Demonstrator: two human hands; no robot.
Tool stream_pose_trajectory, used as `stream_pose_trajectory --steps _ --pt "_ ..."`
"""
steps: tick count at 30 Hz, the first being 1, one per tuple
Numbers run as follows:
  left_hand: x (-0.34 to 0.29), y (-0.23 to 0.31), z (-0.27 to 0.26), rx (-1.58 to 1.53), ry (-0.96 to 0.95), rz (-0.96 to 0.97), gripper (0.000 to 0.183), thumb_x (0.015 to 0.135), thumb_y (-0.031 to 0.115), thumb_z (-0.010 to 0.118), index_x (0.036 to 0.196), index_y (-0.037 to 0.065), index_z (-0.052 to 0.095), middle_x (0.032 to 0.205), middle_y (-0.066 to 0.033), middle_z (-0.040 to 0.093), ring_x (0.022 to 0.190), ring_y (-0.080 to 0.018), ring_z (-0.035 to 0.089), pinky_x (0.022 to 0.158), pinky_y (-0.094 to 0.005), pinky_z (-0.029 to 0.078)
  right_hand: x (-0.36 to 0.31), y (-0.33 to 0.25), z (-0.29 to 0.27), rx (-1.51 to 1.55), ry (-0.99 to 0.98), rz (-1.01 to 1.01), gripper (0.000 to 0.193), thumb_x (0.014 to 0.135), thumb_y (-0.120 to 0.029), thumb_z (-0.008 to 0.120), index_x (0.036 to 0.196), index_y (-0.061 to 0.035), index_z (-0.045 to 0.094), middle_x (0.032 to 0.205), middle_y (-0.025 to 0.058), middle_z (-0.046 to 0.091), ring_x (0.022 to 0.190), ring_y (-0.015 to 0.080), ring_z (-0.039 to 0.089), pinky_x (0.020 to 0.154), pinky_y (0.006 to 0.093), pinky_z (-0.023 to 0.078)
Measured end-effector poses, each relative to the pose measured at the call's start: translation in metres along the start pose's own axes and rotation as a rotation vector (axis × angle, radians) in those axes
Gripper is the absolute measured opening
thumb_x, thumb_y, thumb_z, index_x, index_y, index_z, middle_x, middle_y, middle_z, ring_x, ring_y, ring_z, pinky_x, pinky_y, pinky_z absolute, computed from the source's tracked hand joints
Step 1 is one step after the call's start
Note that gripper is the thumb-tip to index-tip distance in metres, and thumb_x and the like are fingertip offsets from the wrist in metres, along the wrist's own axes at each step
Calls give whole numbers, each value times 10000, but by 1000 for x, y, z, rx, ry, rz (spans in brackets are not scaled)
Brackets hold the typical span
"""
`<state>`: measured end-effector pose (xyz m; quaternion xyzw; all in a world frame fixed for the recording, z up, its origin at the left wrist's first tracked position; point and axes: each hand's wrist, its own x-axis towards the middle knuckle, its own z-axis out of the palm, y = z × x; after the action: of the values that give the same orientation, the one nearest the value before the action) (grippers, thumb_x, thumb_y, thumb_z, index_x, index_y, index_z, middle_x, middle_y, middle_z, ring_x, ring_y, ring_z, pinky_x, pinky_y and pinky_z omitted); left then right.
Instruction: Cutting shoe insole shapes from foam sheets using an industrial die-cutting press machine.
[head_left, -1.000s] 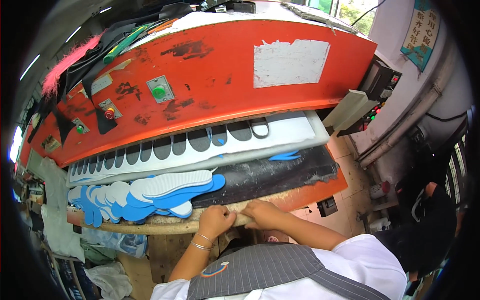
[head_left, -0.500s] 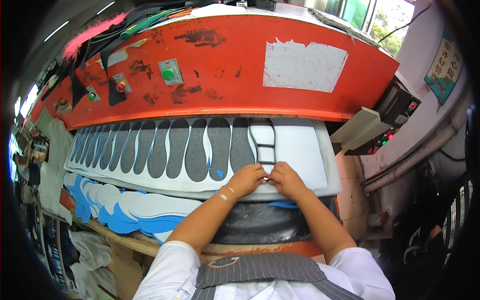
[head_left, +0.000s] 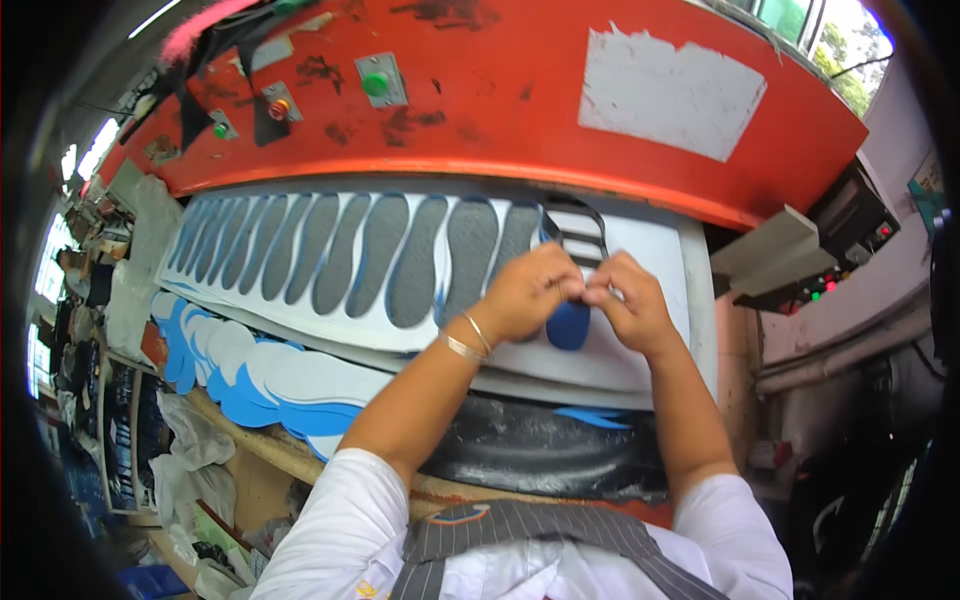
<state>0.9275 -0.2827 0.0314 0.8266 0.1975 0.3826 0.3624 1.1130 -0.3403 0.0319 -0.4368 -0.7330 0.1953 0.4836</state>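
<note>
A dark, insole-shaped cutting die (head_left: 583, 238) with crossbars is tilted over a white foam sheet (head_left: 640, 350). My left hand (head_left: 528, 290) closes on its near end, and my right hand (head_left: 634, 302) pinches beside it; the fingers partly hide the grip. Just below my hands shows a blue insole-shaped piece (head_left: 568, 327) with a rounded end; its upper part is hidden. To the left, a row of several dark grey foot-shaped cutouts (head_left: 398, 265) with blue rims runs along the sheet.
A red machine beam (head_left: 500, 130) with push buttons crosses behind the sheet. Blue and white insoles (head_left: 265, 385) lie piled at the near left. A black padded surface (head_left: 540, 455) lies nearest me. A control box (head_left: 840, 250) with lit indicators stands at the right.
The cutting die, flat on the sheet before, is now raised and tilted in my hands. A blue insole-shaped piece has come into sight under them. The whole view has shifted.
</note>
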Motion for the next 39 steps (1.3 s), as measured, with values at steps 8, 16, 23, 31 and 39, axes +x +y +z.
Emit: stream_pose_trajectory --steps 8,16,23,31,39 --pt "-63 -73 31 37 92 -372 928 739 108 763 1476 43 202 1376 -184 361 1159 -280 494 934 -357 468 -79 26 23 -81 -36 71 114 784 -85 677 794 -23 582 788 103 530 791 298 511 712 357 431" --pt "8 -119 -2 260 -242 -494 1223 516 169 847 1497 24 130 1405 -270 402 1243 -381 474 1033 -352 381 -101 -37 29 146 101 -2 112 828 -76 677 810 -23 580 802 86 515 783 233 509 727 307 424" --pt "-9 -63 10 -1251 -39 -440 849 791 82 614 1511 113 166 1313 -146 479 1162 -199 500 913 -299 463 -115 -82 13 10 -37 -229 158 778 -43 717 872 -46 591 833 75 495 841 269 496 762 344 425" --pt "-58 8 6 -1499 224 -377 631 936 523 390 1344 50 473 1323 -147 536 1189 -351 525 1076 -552 331 -116 -71 36 39 -511 -295 136 862 -141 639 901 -17 596 937 105 543 975 310 508 809 342 436" --pt "-134 39 -43 -538 290 -347 731 701 354 783 1249 -11 464 1139 -120 575 1037 -226 593 857 -364 505 -95 -73 88 1163 -187 511 638 956 -521 459 1352 -23 417 1237 101 520 1139 192 509 962 349 412"
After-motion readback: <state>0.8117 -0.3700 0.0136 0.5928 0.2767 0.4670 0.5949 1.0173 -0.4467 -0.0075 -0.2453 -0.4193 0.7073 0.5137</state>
